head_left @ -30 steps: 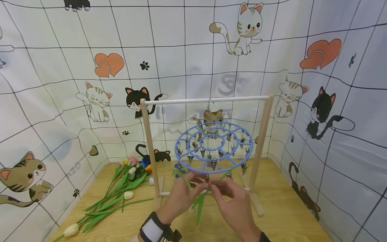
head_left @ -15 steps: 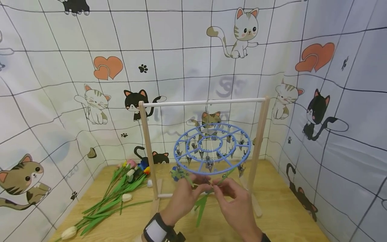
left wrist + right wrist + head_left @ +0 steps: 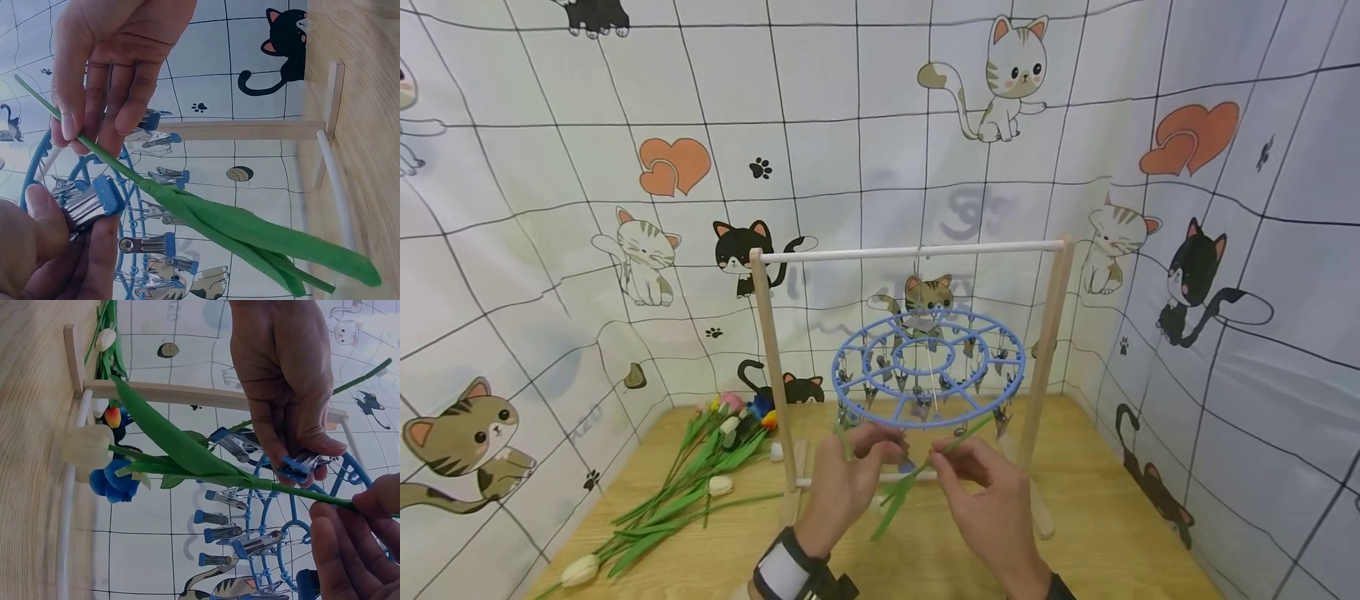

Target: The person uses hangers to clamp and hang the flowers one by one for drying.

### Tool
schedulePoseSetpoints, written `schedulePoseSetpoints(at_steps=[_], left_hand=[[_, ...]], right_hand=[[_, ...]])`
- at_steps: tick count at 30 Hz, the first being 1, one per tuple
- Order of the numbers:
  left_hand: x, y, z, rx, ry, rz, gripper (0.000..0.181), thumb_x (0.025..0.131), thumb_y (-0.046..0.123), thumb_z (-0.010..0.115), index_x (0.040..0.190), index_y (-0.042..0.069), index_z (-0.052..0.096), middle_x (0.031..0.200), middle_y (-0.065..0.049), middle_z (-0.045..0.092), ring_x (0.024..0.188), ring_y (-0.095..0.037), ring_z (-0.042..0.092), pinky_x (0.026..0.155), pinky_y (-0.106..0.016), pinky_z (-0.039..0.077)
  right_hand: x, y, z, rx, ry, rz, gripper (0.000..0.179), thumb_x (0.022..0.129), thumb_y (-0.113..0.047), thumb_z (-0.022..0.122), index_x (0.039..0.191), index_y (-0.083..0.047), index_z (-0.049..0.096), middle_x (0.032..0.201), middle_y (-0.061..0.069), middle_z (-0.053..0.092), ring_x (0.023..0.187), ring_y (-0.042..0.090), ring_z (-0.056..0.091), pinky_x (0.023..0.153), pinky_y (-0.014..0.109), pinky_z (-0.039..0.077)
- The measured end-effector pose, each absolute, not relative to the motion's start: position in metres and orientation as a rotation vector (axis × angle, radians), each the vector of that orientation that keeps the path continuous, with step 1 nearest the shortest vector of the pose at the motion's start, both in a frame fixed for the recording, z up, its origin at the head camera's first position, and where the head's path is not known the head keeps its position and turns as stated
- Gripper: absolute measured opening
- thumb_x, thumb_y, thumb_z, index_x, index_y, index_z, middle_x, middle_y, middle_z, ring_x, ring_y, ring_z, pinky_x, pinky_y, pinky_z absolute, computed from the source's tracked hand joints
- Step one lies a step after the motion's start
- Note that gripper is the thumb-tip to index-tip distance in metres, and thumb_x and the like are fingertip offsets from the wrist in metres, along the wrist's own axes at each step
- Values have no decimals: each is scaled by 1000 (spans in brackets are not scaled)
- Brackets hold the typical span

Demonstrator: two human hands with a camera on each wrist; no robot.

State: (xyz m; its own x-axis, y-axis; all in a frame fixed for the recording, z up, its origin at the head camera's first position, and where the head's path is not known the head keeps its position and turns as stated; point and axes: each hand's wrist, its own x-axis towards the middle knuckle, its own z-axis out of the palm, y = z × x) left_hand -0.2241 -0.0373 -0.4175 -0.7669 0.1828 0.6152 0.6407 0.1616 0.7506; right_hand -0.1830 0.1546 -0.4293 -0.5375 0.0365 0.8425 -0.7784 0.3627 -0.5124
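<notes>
My left hand (image 3: 850, 479) pinches a silver clip with blue tips (image 3: 94, 203) below the front rim of a round blue clip hanger (image 3: 1023, 362). To its right, my right hand (image 3: 988, 500) pinches the green stem of a white tulip (image 3: 87, 447) between thumb and fingers. The stem slants past the clip, apart from it, with the bloom pointing down. In the right wrist view, a blue flower (image 3: 119, 481) hangs behind the tulip, its stem leading up to another clip (image 3: 230, 445). In the head view, my fingers hide the held clip.
A wooden stand (image 3: 1052, 325) with a white top rod (image 3: 850, 254) bears the hanger. Several clips dangle from its rings. Artificial flowers (image 3: 677, 492) lie on the table (image 3: 1105, 517) at the left. A cat-print cloth (image 3: 820, 167) surrounds the table.
My hands were close together at the clip and have drawn slightly apart. The tulip has moved away from the clip with my right hand, its leaves swinging left.
</notes>
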Motion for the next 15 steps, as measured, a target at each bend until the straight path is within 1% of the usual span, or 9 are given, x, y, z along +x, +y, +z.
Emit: schedulePoseSetpoints(at_steps=[5, 8, 12, 15], left_hand=[[-216, -36, -407, -716, -1999, -1684, 11, 94, 3, 70, 92, 12, 76, 90, -7, 75, 79, -20, 73, 70, -35, 60], [-207, -35, -397, -659, -2027, -1693, 13, 94, 0, 69, 91, 11, 76, 88, -7, 75, 78, -22, 73, 69, -36, 60], [-213, -38, -406, -645, -2111, -1644, 12, 98, 14, 68, 93, 21, 77, 86, 5, 74, 76, -15, 72, 70, -33, 59], [-222, -41, -418, -682, -2131, -1642, 10, 99, 25, 67, 95, 26, 76, 86, 11, 73, 76, -11, 71, 72, -32, 59]], right_hand=[[-183, 152, -430, 644, -1814, 1290, 18, 90, -3, 75, 102, -15, 69, 101, 2, 72, 78, 18, 71, 69, 24, 58], [-183, 151, -431, 639, -1822, 1311, 17, 91, -5, 75, 102, -16, 69, 101, 0, 72, 79, 16, 71, 69, 25, 58], [-170, 144, -416, 620, -1839, 1346, 16, 89, 1, 75, 100, -10, 69, 99, 3, 72, 79, 18, 71, 69, 27, 58], [-161, 139, -403, 611, -1845, 1355, 17, 87, 5, 74, 99, -5, 68, 96, 6, 72, 78, 21, 72, 68, 28, 59]])
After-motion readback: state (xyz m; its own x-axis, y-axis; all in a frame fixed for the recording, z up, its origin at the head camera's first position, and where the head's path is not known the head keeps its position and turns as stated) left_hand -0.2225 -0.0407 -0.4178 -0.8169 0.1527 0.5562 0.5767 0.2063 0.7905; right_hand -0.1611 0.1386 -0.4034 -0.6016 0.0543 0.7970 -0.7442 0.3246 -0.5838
